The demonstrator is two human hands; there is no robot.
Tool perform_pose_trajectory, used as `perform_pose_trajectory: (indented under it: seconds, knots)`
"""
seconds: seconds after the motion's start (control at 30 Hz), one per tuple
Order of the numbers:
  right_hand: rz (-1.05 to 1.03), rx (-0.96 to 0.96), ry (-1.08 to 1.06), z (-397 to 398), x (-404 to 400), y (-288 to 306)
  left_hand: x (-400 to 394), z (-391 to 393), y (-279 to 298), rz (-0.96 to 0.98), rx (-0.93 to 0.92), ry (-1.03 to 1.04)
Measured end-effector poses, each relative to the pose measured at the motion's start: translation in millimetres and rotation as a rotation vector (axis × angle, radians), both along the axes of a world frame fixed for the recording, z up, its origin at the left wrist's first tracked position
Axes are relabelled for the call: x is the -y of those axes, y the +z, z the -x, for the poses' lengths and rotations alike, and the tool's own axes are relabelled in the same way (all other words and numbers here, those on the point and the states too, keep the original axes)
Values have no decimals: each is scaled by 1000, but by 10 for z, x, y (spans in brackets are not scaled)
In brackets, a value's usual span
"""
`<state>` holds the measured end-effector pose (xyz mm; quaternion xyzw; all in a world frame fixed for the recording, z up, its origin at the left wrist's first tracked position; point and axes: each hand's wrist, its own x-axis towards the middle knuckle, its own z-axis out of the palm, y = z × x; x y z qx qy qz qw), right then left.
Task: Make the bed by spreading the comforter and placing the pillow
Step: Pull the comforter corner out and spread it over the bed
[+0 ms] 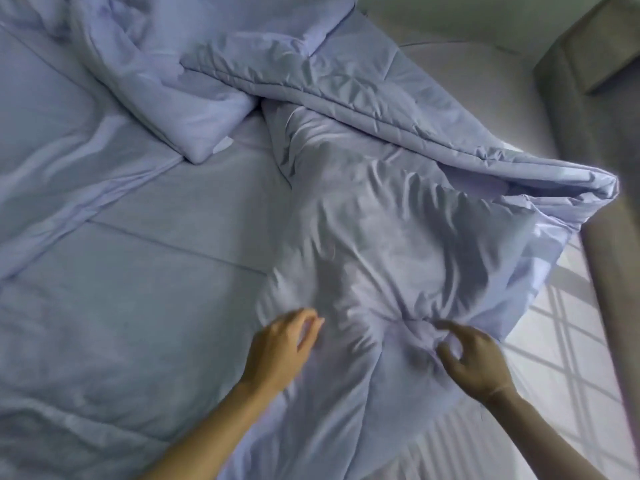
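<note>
comforter (363, 216): lying bunched at centre-right of frame, long axis running up-frame from hands
left hand (280, 344): hovering open beside its lower-centre fold
right hand (474, 358): nearer, curling onto a bunch; grip unclear

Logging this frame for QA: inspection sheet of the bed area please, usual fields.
Surface: bed under a blue sheet, creased; white mattress bare at the right edge.
Job's things: comforter bunched and folded over on the right half, not spread; a blue padded corner at upper centre, pillow or comforter fold, cannot tell.
Clutter: nothing seen.
Grippers: left hand over the comforter's near part, fingers loosely curled, blurred, holding nothing seen; right hand at a gathered bunch of comforter, grip unclear.
Cables: nothing seen.
Surroundings: grey upholstered frame on the right; window-light bars on the mattress.
</note>
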<state>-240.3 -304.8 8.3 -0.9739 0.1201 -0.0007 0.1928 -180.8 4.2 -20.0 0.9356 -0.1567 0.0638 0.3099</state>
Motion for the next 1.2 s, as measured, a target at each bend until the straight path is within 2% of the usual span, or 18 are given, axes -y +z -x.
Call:
perform_pose_trajectory:
  seconds: [0.07,0.13,0.23,0.3,0.37,0.47,0.57,0.63,0.77,0.87,0.9,0.97,1.03,1.07,1.2]
  knots:
    - [23,246,68,-387,-159,121,169,-429,96,72,115,-1]
    - [37,311,72,-892,-348,171,417,-882,158,-3,116,-22]
    - [87,77,-41,-1570,-481,93,705,-1350,179,-118,-186,55]
    - [99,-89,-89,-1815,-437,-103,748,-1505,0,-56,-372,190]
    - [140,-202,-66,-1846,-419,-375,724,-1504,-263,20,-482,289]
    - [220,-188,-44,-1746,-491,-611,787,-1386,-453,21,-493,355]
    - [173,-72,-50,-1624,-592,-410,826,-1181,-271,166,-418,339]
    - [129,-25,-20,-1452,-664,-268,777,-981,-99,218,-438,295]
    - [84,-67,56,-691,-573,-112,627,-343,220,47,-443,95]
    - [137,15,77,100,-317,7,557,250,417,-22,-404,-115]
    - [164,25,66,393,-202,57,546,468,481,-28,-372,-190]
    - [191,10,27,944,65,220,579,856,566,21,-192,-288]
    - [204,-22,-8,1408,377,382,704,1123,616,35,3,-265]
    - [205,-58,-18,1624,541,466,808,1238,652,12,-1,-238]
    - [150,-198,6,2217,1001,689,1424,1595,728,-53,-340,-295]
